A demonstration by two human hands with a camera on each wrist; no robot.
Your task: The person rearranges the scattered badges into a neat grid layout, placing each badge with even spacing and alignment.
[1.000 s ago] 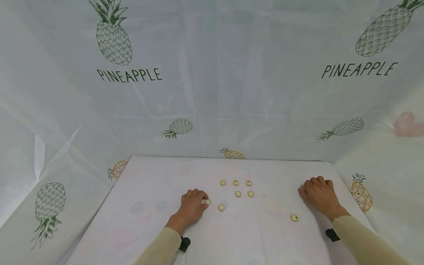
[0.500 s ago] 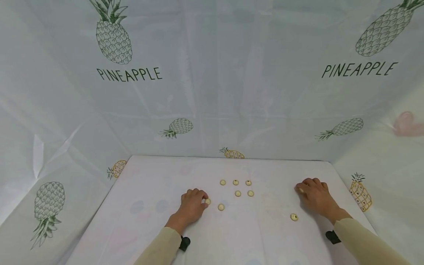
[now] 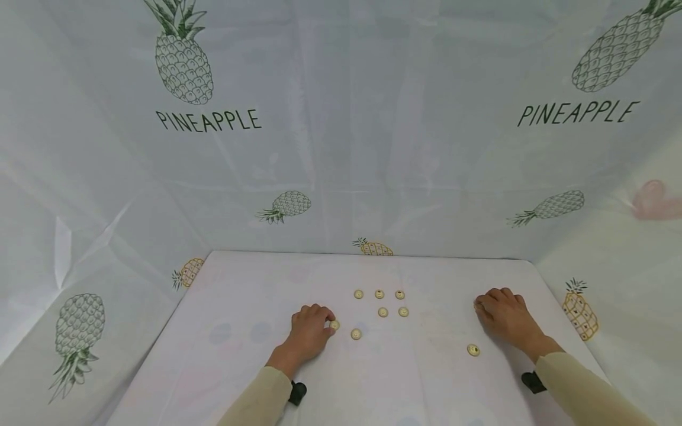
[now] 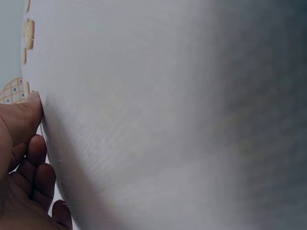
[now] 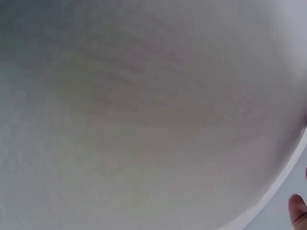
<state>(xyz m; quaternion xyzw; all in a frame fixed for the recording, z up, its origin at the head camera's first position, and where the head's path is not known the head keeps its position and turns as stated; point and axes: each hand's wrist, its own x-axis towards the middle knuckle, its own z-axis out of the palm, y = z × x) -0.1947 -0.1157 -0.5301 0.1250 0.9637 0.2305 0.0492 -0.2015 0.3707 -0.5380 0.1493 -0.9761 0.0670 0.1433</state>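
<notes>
Dark word "PINEAPPLE" point(image 3: 208, 120) twice on the pale backdrop sheet point(image 3: 341, 142), each beneath a printed pineapple point(image 3: 184, 70).

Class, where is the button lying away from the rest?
In the head view, that button lies on the table's right side, below and left of the right hand.

A small screened-off booth, shown by pineapple-printed sheeting point(image 3: 341, 148) rising behind the far edge and along both side edges of a cloth-covered table point(image 3: 186, 355); the room beyond is hidden
</notes>
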